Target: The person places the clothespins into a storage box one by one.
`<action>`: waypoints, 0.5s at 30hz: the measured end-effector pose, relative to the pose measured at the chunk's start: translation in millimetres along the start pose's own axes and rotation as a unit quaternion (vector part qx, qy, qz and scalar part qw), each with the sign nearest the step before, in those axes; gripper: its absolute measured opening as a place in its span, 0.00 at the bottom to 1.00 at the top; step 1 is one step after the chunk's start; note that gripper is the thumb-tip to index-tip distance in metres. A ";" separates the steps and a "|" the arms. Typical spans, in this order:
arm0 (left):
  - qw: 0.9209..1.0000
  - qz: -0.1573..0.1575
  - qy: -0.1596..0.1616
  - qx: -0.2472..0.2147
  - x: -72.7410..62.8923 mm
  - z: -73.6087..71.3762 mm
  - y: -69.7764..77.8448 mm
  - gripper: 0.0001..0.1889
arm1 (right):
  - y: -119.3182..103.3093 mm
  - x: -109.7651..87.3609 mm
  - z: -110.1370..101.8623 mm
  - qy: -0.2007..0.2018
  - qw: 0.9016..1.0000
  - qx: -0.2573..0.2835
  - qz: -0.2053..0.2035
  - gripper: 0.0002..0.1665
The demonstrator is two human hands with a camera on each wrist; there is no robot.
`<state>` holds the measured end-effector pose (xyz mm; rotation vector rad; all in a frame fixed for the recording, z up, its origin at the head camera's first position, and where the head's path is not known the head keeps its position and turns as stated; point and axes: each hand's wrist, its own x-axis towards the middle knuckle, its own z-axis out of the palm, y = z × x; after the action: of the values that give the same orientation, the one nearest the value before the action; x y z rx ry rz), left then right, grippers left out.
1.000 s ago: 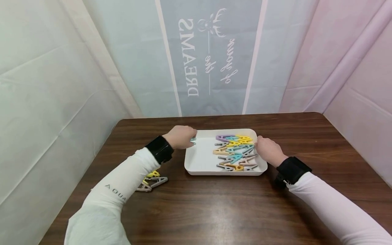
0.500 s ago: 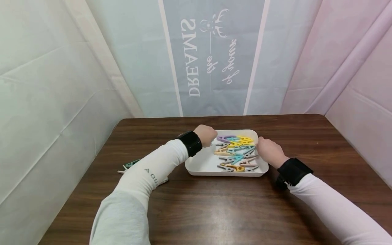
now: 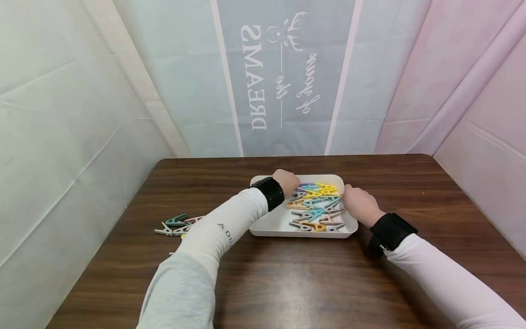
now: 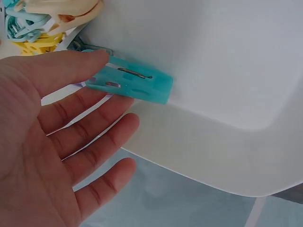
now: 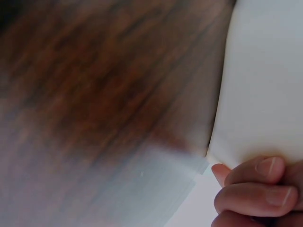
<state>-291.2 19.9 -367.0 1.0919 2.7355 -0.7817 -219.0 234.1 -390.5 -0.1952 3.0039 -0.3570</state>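
Observation:
A white tray [image 3: 269,225] lies on the table with rows of colored clothespins [image 3: 316,213] in its right part. Over the tray's far side is my left hand [image 3: 286,182]. It pinches a teal clothespin [image 4: 147,85] between thumb and fingers, while the other fingers spread loosely, as the left wrist view shows. The held clothespin is hidden in the head view. My right hand [image 3: 360,204] holds the tray's right edge; its curled fingers [image 5: 255,196] press against the tray wall in the right wrist view.
A loose pile of clothespins [image 3: 176,221] lies on the brown wooden table [image 3: 296,283] at the left, partly behind my left sleeve [image 3: 222,228]. Pale cloth curtains [image 3: 197,77] hang behind the table and at both sides.
My left hand has moved right, from the tray's left edge to beside the rows, carrying the teal clothespin. The loose pile shows more now. My right hand has stayed at the tray's edge.

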 end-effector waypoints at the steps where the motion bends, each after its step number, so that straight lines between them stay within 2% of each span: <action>1: 1.000 -0.001 -0.001 0.003 1.5 1.3 -0.3 0.13 | -0.6 0.1 -0.1 -0.001 1.000 0.000 0.001 0.16; 7: 1.000 -0.003 -0.009 0.006 4.5 5.4 -2.0 0.12 | -2.6 1.9 0.0 -0.003 1.000 0.001 0.004 0.15; 15: 1.000 0.004 -0.020 0.015 7.2 2.8 -3.5 0.13 | -2.4 4.1 -1.7 -0.002 1.000 0.005 0.008 0.15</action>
<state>-299.2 20.8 -369.9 1.0805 2.6930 -0.8361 -223.1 231.6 -388.6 -0.1711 2.9975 -0.3696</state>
